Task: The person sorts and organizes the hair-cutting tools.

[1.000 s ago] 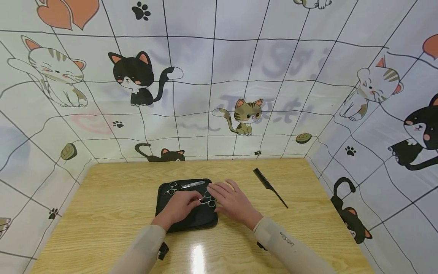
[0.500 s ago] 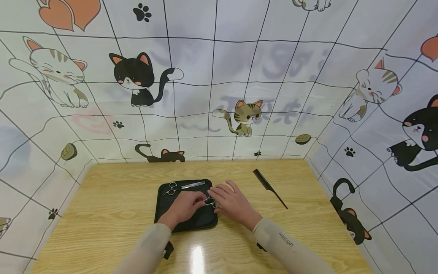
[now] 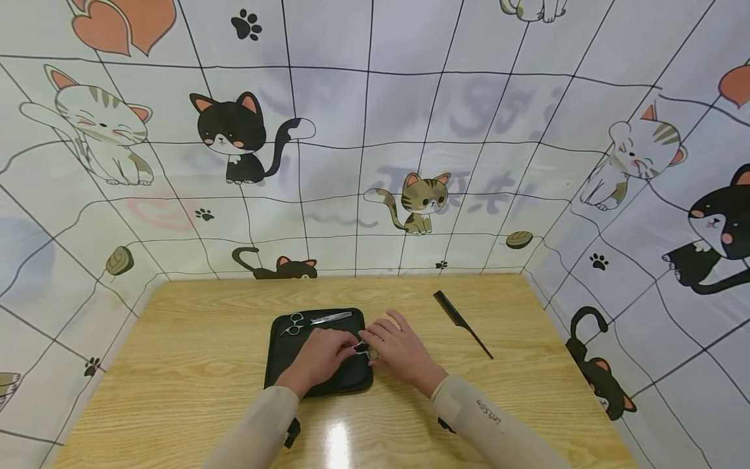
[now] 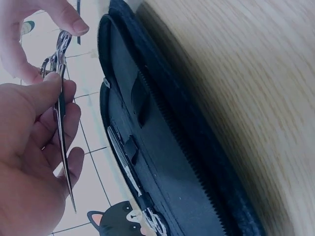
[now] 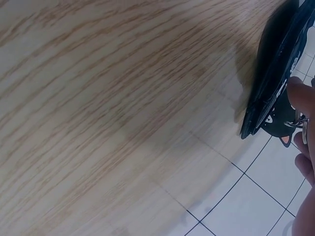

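My left hand (image 3: 319,358) pinches a pair of silvery hairdressing scissors (image 4: 60,118) near the pivot, between thumb and fingers. In the left wrist view the slim blades point downward and the finger rings lie at the top. At those rings is my right hand (image 3: 404,345); its fingertips are beside the handle, and the thumb looks apart from it. Both hands are over the right side of a black zip case (image 3: 346,381) on the table. In the case's far part lie thinning shears (image 3: 331,318), their toothed blade showing in the left wrist view.
A black rat-tail comb (image 3: 450,309) lies slantwise on the wooden table (image 3: 193,352), right of the case. Cat-patterned cloth (image 3: 328,215) hangs behind and along the sides. Inside the case are small loops (image 4: 132,147).
My left hand has moved a little to the right with the scissors, bringing the rings in closer to my right hand's fingers. The case, thinning shears and comb have stayed in place.
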Demonstrator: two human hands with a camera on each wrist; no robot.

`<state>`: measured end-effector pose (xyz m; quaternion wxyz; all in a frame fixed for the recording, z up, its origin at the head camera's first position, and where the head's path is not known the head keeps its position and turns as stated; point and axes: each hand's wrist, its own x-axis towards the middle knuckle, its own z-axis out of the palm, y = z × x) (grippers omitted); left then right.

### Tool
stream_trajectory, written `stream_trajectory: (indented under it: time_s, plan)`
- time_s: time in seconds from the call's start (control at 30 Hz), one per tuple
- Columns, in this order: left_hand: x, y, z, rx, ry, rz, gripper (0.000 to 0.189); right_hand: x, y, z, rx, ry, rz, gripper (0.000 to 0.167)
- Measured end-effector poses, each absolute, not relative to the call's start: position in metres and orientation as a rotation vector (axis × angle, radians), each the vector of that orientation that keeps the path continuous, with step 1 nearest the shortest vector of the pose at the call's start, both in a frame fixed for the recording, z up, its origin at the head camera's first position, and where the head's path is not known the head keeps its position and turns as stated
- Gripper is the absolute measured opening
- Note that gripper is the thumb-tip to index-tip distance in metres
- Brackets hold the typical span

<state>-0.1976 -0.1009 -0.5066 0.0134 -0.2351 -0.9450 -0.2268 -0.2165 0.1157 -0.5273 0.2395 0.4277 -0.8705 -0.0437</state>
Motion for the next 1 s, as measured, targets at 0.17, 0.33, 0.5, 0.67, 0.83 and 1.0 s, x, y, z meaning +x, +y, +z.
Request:
stream_trajectory:
  time_s: [0.17,0.33,0.5,0.67,0.83,1.0]
  plan:
    - [-0.194,-0.099,-0.503,-0.73,-2.955,-0.625,0.018,-0.217,0.115,-0.529,1.156,-2.364,-0.146,0.067]
    - [-0.191,-0.099,-0.503,-0.775,-2.919,-0.493,0.021,-0.216,0.116,-0.528,1.15,-2.361,-0.149,0.067]
    - [-0.188,-0.101,-0.507,-0.804,-2.873,-0.352,0.026,-0.216,0.118,-0.529,1.151,-2.346,-0.136,0.067]
    - [-0.186,-0.106,-0.51,-0.821,-2.813,-0.312,0.035,-0.217,0.12,-0.53,1.138,-2.404,-0.124,0.066]
    - [-0.183,-0.114,-0.513,-0.835,-2.764,-0.292,0.048,-0.219,0.123,-0.529,1.117,-2.471,-0.126,0.066]
    - [-0.182,-0.125,-0.516,-0.815,-2.74,-0.322,0.053,-0.219,0.126,-0.529,1.102,-2.49,-0.125,0.064]
